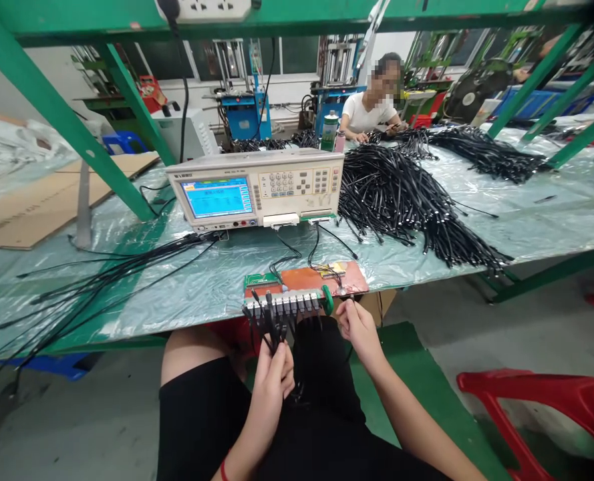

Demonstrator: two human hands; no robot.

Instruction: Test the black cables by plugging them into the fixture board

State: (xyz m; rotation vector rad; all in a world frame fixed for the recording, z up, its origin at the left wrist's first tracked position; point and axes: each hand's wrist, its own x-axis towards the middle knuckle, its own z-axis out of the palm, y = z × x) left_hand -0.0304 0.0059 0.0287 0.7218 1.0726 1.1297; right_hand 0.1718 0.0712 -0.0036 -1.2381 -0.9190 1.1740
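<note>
My left hand (275, 371) is wrapped round a bunch of black cables (272, 327), below a row of connectors (289, 305) on the front edge of a reddish-brown board (299, 279). Several black plugs sit in that row. To the right, my right hand (357, 327) pinches a small dark cable end at the board's right front edge, just beside a green ring-shaped part (328, 300). Thin leads run from the board up to a beige tester (256, 190) with a lit blue screen.
A large heap of black cables (401, 194) lies right of the tester, and loose cables (116, 280) spread on the left. Green frame bars (71, 113) rise at both sides. A person (371, 110) sits across the table. A red stool (542, 394) stands at the right.
</note>
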